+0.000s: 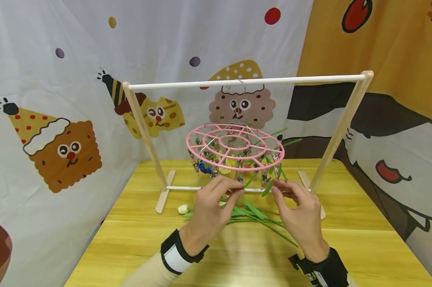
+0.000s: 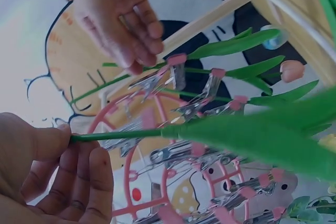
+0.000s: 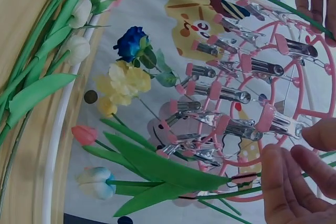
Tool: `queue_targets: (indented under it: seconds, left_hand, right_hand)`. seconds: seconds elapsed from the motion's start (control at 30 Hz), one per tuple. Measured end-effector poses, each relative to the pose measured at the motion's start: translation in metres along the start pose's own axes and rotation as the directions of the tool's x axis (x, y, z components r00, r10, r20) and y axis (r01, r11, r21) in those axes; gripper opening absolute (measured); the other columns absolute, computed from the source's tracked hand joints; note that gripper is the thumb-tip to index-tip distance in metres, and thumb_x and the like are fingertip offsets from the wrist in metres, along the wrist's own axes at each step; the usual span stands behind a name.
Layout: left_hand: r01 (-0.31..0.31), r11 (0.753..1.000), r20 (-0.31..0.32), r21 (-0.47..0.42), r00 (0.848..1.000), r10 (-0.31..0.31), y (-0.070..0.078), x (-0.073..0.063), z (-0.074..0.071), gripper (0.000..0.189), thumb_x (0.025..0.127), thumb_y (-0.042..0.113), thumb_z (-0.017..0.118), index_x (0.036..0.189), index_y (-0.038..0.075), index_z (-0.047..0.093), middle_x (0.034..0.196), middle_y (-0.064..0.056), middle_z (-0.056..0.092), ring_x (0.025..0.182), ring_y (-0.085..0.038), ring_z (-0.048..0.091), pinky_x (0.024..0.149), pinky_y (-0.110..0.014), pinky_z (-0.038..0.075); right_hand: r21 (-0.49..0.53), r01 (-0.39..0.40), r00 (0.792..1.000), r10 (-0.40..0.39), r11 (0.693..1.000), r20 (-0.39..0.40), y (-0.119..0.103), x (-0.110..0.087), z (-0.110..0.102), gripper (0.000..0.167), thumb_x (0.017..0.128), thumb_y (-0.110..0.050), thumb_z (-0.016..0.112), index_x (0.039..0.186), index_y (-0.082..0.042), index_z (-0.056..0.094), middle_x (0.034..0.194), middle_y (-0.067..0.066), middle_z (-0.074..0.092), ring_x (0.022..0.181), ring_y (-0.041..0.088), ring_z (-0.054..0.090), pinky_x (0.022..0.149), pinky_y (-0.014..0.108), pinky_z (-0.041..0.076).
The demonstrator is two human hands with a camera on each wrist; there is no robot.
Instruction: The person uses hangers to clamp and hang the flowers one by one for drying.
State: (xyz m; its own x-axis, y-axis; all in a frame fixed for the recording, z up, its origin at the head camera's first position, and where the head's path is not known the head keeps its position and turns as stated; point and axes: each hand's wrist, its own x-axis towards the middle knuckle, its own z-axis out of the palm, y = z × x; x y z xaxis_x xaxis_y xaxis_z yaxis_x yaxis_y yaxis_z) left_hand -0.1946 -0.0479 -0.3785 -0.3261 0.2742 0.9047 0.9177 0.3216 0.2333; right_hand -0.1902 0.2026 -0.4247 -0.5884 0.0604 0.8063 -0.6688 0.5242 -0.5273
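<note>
My left hand point(image 1: 216, 203) pinches the green stem point(image 2: 115, 135) of an artificial flower with broad leaves point(image 2: 252, 135); its bloom is out of the left wrist view. Beside it, my right hand point(image 1: 298, 207) has its fingers slightly bent, with a gap between thumb and fingers, near a metal clip point(image 3: 278, 121). Both hands are at the front edge of a pink round hanger point(image 1: 233, 167) with several pink-tipped clips. From the clips hang a blue rose point(image 3: 131, 43), a yellow flower point(image 3: 123, 80), a pink tulip point(image 3: 85, 135) and a white-and-blue tulip point(image 3: 96, 182).
A wooden stand with a white top bar point(image 1: 187, 84) carries the hanger by its hook. Several loose flower stems point(image 1: 259, 219) and a white tulip point(image 1: 183, 209) lie on the wooden table point(image 1: 237, 263) below. A printed curtain point(image 1: 93, 48) stands behind.
</note>
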Motion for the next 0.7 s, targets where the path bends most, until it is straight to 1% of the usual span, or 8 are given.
queue_targets:
  seconds: [0.2, 0.3, 0.43, 0.57, 0.7]
  left_hand:
    - [0.057, 0.997, -0.064, -0.050, 0.996, -0.060, -0.004, 0.006, -0.007, 0.024, 0.098, -0.012, 0.087, 0.117, 0.001, 0.080, 0.105, -0.012, 0.082, 0.090, -0.021, 0.081, 0.081, -0.022, 0.070]
    - [0.097, 0.992, -0.077, -0.075, 0.992, -0.103, -0.005, 0.006, -0.011, 0.020, 0.100, -0.010, 0.085, 0.116, 0.001, 0.081, 0.106, -0.012, 0.082, 0.091, -0.022, 0.082, 0.080, -0.025, 0.072]
    - [0.154, 0.983, -0.088, -0.098, 0.983, -0.162, -0.006, 0.007, -0.014, 0.014, 0.104, -0.004, 0.084, 0.116, 0.003, 0.082, 0.108, -0.011, 0.083, 0.094, -0.021, 0.083, 0.081, -0.026, 0.073]
    - [0.171, 0.979, -0.106, -0.114, 0.977, -0.183, -0.007, 0.009, -0.016, 0.012, 0.105, -0.002, 0.084, 0.115, 0.004, 0.082, 0.107, -0.011, 0.083, 0.094, -0.021, 0.084, 0.081, -0.026, 0.073]
    - [0.172, 0.977, -0.125, -0.127, 0.974, -0.188, -0.009, 0.010, -0.016, 0.013, 0.105, -0.004, 0.084, 0.115, 0.003, 0.082, 0.106, -0.012, 0.082, 0.091, -0.022, 0.083, 0.079, -0.028, 0.073]
  right_hand:
    - [-0.025, -0.008, 1.000, 0.007, 1.000, -0.011, 0.000, 0.001, 0.003, 0.029, 0.099, 0.010, 0.087, 0.126, 0.000, 0.084, 0.116, 0.019, 0.087, 0.105, -0.011, 0.073, 0.094, 0.004, 0.061]
    - [-0.042, -0.008, 1.000, 0.008, 0.999, -0.006, 0.001, 0.001, 0.004, 0.028, 0.098, 0.009, 0.088, 0.125, 0.001, 0.085, 0.117, 0.019, 0.088, 0.104, -0.010, 0.074, 0.094, 0.005, 0.061]
    - [-0.064, -0.009, 1.000, 0.009, 0.998, 0.009, 0.001, 0.001, 0.006, 0.028, 0.099, 0.007, 0.088, 0.126, 0.000, 0.085, 0.120, 0.019, 0.089, 0.103, -0.010, 0.076, 0.093, 0.006, 0.062]
    - [-0.063, -0.003, 1.000, 0.004, 0.998, 0.025, -0.001, 0.001, 0.008, 0.029, 0.099, 0.007, 0.088, 0.128, 0.000, 0.085, 0.123, 0.018, 0.089, 0.104, -0.007, 0.078, 0.093, 0.006, 0.063]
    - [-0.043, 0.000, 1.000, 0.001, 0.999, 0.027, -0.002, 0.001, 0.013, 0.030, 0.100, 0.007, 0.088, 0.128, 0.000, 0.086, 0.120, 0.017, 0.089, 0.103, -0.003, 0.080, 0.090, 0.006, 0.062]
